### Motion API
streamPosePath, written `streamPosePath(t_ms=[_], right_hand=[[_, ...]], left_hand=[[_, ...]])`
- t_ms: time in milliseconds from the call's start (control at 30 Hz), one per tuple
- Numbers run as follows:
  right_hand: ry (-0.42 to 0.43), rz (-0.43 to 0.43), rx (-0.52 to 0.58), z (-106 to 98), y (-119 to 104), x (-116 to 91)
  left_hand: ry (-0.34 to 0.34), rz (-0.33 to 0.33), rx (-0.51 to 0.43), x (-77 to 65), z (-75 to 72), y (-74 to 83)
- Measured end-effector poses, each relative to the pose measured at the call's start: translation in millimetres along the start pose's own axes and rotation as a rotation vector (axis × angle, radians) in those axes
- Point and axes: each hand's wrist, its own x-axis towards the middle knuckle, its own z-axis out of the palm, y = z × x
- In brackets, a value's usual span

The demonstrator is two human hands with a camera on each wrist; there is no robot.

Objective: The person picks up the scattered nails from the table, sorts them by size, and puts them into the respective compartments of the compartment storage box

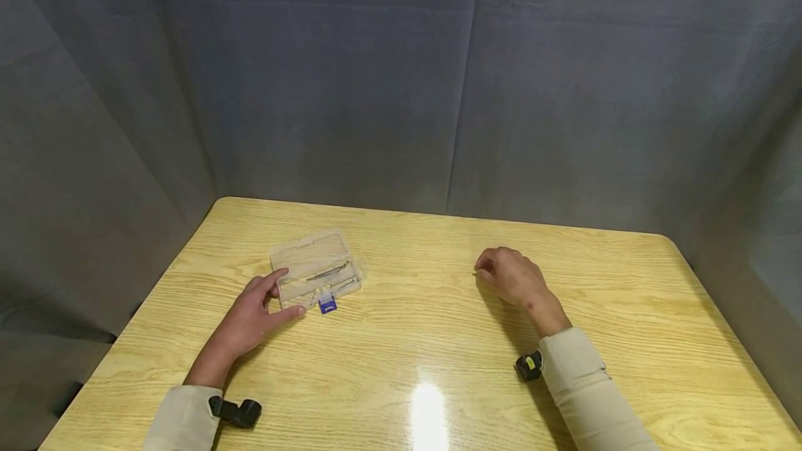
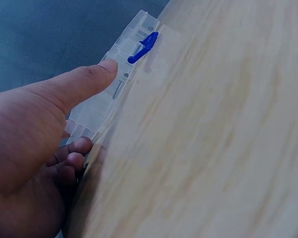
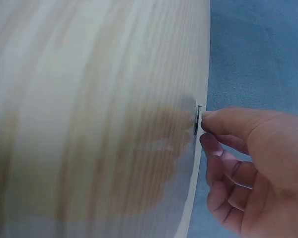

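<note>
A clear plastic box (image 1: 307, 248) lies unfolded toward the left of the table, with several nails (image 1: 343, 285) inside and a blue latch (image 2: 145, 47) on its front. My left hand (image 1: 249, 312) holds the box at its near left corner, thumb along the front edge and index finger over the left edge. The other left fingers (image 2: 75, 161) curl low beside the box. Farther right, my right hand (image 1: 512, 277) is low over the table, fingers loosely curled. In the right wrist view, a thin dark nail (image 3: 196, 120) lies on the table right at its thumb and index fingertips.
The wooden table (image 1: 401, 339) has a glossy surface with a bright reflection near its front. Grey curtains (image 1: 338, 103) hang behind it and at both sides. A small black camera (image 1: 234, 412) is strapped to the left wrist and another (image 1: 529, 366) to the right.
</note>
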Motion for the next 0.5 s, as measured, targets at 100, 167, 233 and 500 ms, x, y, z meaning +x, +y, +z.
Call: streamPosePath(t_ms=[100,167,233,500], right_hand=[[-0.022,0.011,0.004,0.3,0.7,1.1],[-0.031,0.016,0.005,0.6,1.3,1.4],[-0.032,0.016,0.001,1.0,2.0,1.4],[-0.031,0.001,-0.018,2.8,2.7,2.1]], left_hand=[[0.002,-0.001,-0.005,-0.3,-0.1,1.7],[0.004,-0.003,-0.006,-0.1,0.2,1.5],[0.004,-0.005,-0.005,0.1,0.3,1.3],[0.002,-0.009,-0.014,-0.1,-0.4,2.3]])
